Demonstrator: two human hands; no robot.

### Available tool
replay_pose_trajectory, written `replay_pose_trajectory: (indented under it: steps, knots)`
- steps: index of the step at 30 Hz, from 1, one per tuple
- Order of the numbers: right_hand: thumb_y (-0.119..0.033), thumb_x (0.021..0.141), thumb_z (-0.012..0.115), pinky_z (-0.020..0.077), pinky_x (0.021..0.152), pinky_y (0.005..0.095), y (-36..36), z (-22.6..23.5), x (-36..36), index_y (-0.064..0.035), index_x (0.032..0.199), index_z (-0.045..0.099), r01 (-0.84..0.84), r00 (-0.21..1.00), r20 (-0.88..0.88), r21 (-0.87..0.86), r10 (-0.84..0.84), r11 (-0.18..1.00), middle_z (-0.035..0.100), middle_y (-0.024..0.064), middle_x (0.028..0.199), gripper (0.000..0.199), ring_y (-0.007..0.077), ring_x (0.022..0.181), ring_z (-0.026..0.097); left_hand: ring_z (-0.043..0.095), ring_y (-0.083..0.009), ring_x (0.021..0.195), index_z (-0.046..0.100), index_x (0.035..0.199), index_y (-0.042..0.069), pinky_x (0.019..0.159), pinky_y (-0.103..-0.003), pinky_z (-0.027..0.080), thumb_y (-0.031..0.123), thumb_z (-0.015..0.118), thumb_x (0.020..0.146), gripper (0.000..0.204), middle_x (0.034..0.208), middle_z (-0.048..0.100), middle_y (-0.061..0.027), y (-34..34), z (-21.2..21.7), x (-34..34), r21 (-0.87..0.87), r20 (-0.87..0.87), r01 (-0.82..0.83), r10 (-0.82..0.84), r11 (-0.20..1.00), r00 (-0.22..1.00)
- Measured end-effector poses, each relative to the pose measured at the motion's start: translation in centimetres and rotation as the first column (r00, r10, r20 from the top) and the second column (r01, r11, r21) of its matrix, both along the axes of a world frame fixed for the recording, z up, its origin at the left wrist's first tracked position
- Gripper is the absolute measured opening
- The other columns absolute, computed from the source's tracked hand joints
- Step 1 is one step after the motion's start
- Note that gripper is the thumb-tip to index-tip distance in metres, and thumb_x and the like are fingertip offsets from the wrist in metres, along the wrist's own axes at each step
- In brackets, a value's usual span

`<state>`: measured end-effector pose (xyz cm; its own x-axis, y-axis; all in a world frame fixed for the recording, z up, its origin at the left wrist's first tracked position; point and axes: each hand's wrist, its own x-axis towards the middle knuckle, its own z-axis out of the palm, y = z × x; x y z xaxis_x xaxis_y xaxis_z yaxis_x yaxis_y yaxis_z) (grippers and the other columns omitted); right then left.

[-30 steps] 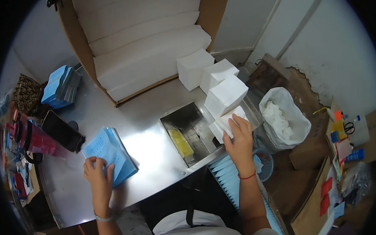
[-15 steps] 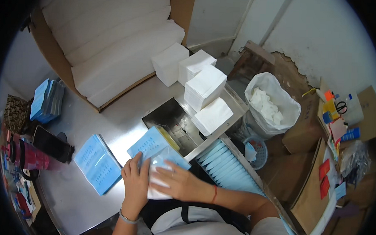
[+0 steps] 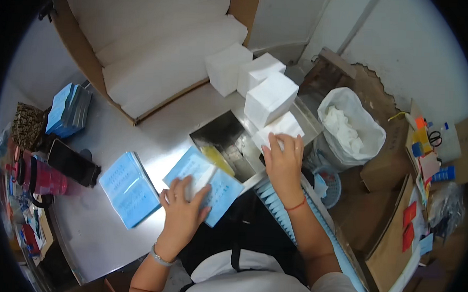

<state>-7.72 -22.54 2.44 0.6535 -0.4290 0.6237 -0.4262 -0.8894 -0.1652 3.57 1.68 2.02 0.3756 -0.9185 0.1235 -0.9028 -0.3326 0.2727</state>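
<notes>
My left hand point(image 3: 183, 210) lies flat on a light blue plastic packet point(image 3: 203, 182) with white tissue inside, at the front edge of the steel table point(image 3: 114, 141). My right hand point(image 3: 284, 161) reaches to the right and its fingers rest on the lowest white tissue stack point(image 3: 279, 128). Behind it stand more white tissue stacks point(image 3: 270, 97). A steel tray point(image 3: 225, 137) with a yellow piece point(image 3: 217, 160) in it sits between my hands. A pile of blue packets point(image 3: 129, 187) lies left of my left hand.
An open cardboard box point(image 3: 154, 48) of long white tissue blocks fills the back. More blue packets point(image 3: 67, 110) and a black phone point(image 3: 72, 162) lie at the left. A white bag point(image 3: 347, 127) of tissue scraps stands right, with a row of filled blue packets point(image 3: 294, 211) below the table edge.
My right hand left the blue packet and moved up right to the tissue stack. My left hand stays pressing on the packet, which has tissue in it now.
</notes>
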Motion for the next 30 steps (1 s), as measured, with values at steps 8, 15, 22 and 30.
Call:
replay_pose_trajectory:
  steps: [8,15,22,30]
  knots:
    - [-0.007,0.082,0.067,0.0414,0.098,0.0503,-0.9,0.0,-0.4,0.0018,0.097,0.071,-0.007,0.996,0.084,0.108,-0.002,0.994,0.058,0.0115,0.096,0.018,0.0331,0.095,0.054,0.046,-0.0404,0.124,0.063,0.105,0.011,0.089,-0.061,0.042,0.051,0.076,0.074,0.052,0.149,0.040,-0.0235,-3.9,2.5,0.8,0.090,0.156,-0.076,0.061,0.993,0.986]
    - [-0.001,0.078,0.068,0.0443,0.091,0.0472,-2.0,0.9,-1.2,0.0004,0.112,0.067,-0.135,0.991,0.058,0.275,0.123,0.952,0.058,0.0127,0.102,0.034,0.0340,0.099,0.054,0.059,-0.0282,0.086,0.063,0.105,0.008,0.075,-0.039,0.045,0.044,0.074,0.078,0.046,0.135,0.054,-0.0225,-1.6,-0.3,-1.5,-0.075,0.001,-0.241,0.241,0.968,0.970]
    - [-0.003,0.080,0.062,0.0456,0.095,0.0492,5.5,1.7,-1.2,-0.0097,0.111,0.070,-0.447,0.887,0.186,0.123,0.422,0.886,0.066,0.0152,0.114,0.033,0.0367,0.102,0.063,0.057,-0.0283,0.084,0.060,0.122,0.010,0.078,-0.040,0.045,0.023,0.073,0.078,0.048,0.139,0.049,-0.0229,-0.2,0.1,0.2,-0.140,-0.006,-0.085,0.085,0.986,0.996]
    - [-0.011,0.083,0.059,0.0474,0.096,0.0496,5.3,-5.2,4.5,-0.0087,0.099,0.067,-0.454,0.870,-0.108,0.209,0.482,0.866,0.064,0.0134,0.087,0.019,0.0307,0.091,0.065,0.059,-0.0418,0.119,0.042,0.146,0.005,0.097,-0.041,0.051,0.006,0.077,0.076,0.078,0.158,0.022,-0.0255,-1.9,3.9,-2.5,-0.199,-0.363,0.227,-0.287,0.953,0.887]
